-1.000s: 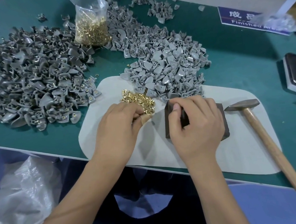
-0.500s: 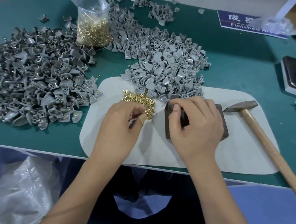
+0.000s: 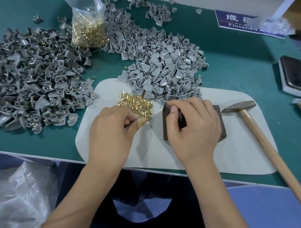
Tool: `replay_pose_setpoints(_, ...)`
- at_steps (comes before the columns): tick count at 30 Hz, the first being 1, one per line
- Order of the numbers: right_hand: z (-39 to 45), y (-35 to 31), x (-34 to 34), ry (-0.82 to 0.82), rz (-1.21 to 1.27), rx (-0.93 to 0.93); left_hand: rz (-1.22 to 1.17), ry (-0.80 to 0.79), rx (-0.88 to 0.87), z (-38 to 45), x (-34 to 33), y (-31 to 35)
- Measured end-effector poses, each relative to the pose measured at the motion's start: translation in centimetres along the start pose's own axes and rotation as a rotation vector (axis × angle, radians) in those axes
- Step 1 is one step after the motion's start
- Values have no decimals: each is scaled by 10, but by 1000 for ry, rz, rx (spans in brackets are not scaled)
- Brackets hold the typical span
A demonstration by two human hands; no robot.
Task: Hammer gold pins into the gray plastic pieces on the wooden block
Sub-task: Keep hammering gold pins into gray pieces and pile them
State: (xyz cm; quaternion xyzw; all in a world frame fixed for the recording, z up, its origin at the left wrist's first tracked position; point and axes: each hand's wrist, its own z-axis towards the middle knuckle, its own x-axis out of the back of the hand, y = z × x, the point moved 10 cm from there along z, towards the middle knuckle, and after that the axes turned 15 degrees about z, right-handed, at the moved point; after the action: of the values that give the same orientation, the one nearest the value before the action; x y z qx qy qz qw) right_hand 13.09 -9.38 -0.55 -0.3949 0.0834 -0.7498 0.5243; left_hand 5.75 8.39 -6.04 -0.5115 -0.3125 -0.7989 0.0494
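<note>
The step in hand looks like loading: a pin is being picked and a gray piece steadied before any hammering. The left hand (image 3: 108, 131) curls its fingertips at the near edge of the loose gold pins (image 3: 136, 106), just left of the wooden block (image 3: 167, 123); its grip seems pinched on a pin, though the pin itself is too small to confirm. The right hand (image 3: 193, 126) rests on the wooden block, its grip clenched around a dark piece (image 3: 181, 119) held on the block's top. The hammer (image 3: 242, 109) lies untouched just right of the block. Next, the pin likely needs seating in the piece's hole, then the right hand must free itself to take the hammer.
</note>
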Motion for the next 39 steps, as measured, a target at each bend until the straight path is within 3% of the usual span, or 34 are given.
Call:
replay_pose_setpoints(7,-1,1,0,1,-5,-8,117,-29,-98,3,0,10)
replay_pose_setpoints(12,-1,1,0,9,-6,8,29,-64,-41,26,0,9)
replay_pose_setpoints(19,0,0,1,4,12,12,78,-19,-73,44,0,16)
replay_pose_setpoints(22,0,-3,3,10,52,34,-199,-96,-23,39,-9,19)
replay_pose_setpoints(24,-1,-6,5,0,184,75,-504,-164,0,34,-13,32)
replay_pose_setpoints(27,-3,0,8,-25,385,58,-735,-222,35,29,-15,49)
replay_pose_setpoints(37,-4,11,19,83,488,21,-1000,-431,173,21,-37,52)
replay_pose_setpoints(39,-4,15,22,134,492,-26,-879,-340,97,29,-28,47)
